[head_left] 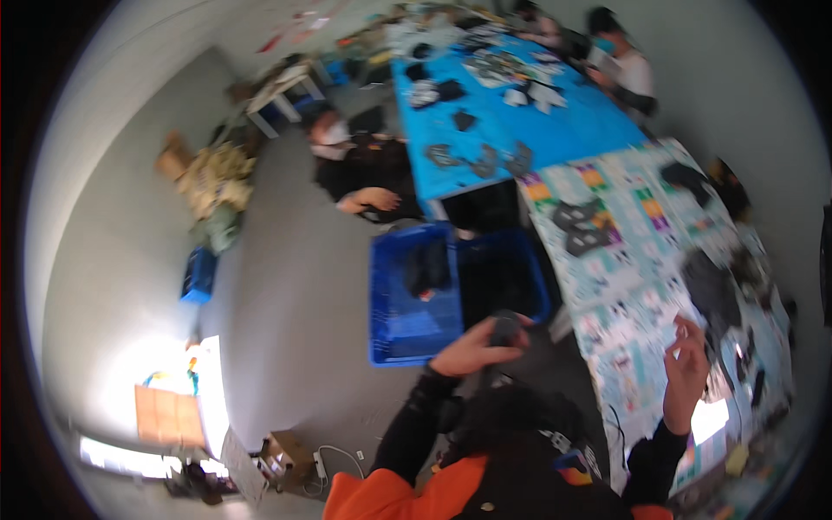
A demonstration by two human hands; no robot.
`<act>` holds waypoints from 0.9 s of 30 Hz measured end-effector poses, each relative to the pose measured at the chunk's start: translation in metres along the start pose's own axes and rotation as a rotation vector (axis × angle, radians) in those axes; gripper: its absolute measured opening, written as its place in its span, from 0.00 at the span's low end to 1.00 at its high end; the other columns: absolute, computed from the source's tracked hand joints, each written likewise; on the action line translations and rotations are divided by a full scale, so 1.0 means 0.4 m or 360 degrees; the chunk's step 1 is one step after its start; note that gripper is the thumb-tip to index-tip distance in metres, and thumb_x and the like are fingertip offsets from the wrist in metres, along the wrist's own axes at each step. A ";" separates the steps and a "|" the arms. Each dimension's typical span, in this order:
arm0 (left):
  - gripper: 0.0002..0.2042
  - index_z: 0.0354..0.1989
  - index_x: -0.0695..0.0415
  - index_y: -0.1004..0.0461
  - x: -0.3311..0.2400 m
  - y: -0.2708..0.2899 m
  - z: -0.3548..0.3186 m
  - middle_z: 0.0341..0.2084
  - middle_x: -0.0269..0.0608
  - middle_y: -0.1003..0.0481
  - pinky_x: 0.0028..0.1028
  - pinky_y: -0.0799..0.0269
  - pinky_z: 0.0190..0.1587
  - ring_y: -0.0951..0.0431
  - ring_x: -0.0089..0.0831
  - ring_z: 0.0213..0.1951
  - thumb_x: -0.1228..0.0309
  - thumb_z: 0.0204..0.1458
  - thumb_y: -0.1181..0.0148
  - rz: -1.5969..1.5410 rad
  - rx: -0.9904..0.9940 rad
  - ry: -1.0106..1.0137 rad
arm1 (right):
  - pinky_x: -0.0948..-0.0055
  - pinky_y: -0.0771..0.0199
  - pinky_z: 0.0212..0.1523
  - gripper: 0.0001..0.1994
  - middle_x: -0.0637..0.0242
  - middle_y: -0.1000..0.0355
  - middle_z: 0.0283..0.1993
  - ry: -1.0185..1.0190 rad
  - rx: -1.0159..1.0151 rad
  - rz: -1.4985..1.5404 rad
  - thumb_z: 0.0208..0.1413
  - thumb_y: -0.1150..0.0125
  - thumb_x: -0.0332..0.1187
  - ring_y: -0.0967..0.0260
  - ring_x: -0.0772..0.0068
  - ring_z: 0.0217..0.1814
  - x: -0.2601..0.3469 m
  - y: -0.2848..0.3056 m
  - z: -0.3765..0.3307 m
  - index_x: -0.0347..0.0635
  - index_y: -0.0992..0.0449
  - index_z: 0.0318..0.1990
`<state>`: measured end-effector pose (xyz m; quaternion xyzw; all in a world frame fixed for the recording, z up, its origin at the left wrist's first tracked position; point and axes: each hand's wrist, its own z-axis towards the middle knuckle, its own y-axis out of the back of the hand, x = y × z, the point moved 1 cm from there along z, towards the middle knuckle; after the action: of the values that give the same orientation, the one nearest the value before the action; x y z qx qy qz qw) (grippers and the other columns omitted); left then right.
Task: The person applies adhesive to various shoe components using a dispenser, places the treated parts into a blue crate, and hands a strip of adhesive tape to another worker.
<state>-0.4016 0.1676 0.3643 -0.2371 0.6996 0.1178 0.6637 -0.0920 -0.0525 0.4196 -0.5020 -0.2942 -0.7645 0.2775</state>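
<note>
My left hand (472,348) is closed around a small dark rounded object (505,329), too blurred to name, in front of the blue crates. Over the near table's right part, my right hand (686,368) is raised with its fingers loosely bent and apart; I see nothing in it. Beyond it lies a dark grey cloth piece (712,286). Ahead of my left hand stand a blue plastic crate (378,312) with a dark bundle (428,267) inside and a second blue crate (539,286) with a dark interior.
A patterned sheet covers the near table (598,295), where grey shaped pieces (581,227) lie. Behind it, a blue-topped table (520,130) carries several dark and white pieces. A masked person (364,169) sits left of it; others sit at its far right. Sacks (217,178) lean by the left wall.
</note>
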 end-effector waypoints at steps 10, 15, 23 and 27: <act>0.28 0.65 0.58 0.33 -0.001 0.015 -0.012 0.45 0.34 0.25 0.26 0.30 0.51 0.26 0.24 0.45 0.77 0.54 0.38 -0.0185 -0.0036 0.0130 | 0.33 0.64 0.78 0.03 0.55 0.35 0.69 0.0541 -0.0009 0.0285 0.49 0.29 0.33 0.55 0.39 0.81 0.116 0.074 -0.016 0.52 0.19 0.30; 0.27 0.65 0.58 0.33 -0.021 0.018 -0.023 0.44 0.35 0.25 0.28 0.30 0.52 0.25 0.26 0.45 0.77 0.54 0.38 -0.0203 -0.0058 0.0047 | 0.29 0.79 0.79 0.08 0.58 0.44 0.78 0.0919 -0.0305 0.1184 0.54 0.27 0.44 0.75 0.37 0.86 0.185 0.194 -0.028 0.59 0.19 0.29; 0.27 0.65 0.59 0.33 -0.075 0.017 -0.013 0.45 0.35 0.25 0.28 0.30 0.53 0.25 0.27 0.45 0.78 0.53 0.39 -0.0138 -0.0047 0.0051 | 0.30 0.80 0.79 0.12 0.62 0.47 0.80 0.0787 -0.0039 0.1171 0.46 0.21 0.45 0.75 0.35 0.85 0.211 0.151 -0.033 0.60 0.22 0.24; 0.26 0.65 0.58 0.32 -0.077 0.028 -0.040 0.45 0.35 0.25 0.27 0.30 0.53 0.25 0.25 0.46 0.77 0.55 0.38 -0.0181 -0.0062 0.0036 | 0.30 0.78 0.79 0.12 0.63 0.44 0.78 0.0783 0.0005 0.1136 0.48 0.22 0.47 0.70 0.36 0.84 0.204 0.135 -0.030 0.60 0.22 0.24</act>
<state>-0.4209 0.1750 0.3946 -0.2906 0.6900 0.0909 0.6566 -0.0883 -0.1082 0.5010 -0.3748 -0.0284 -0.7171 0.5869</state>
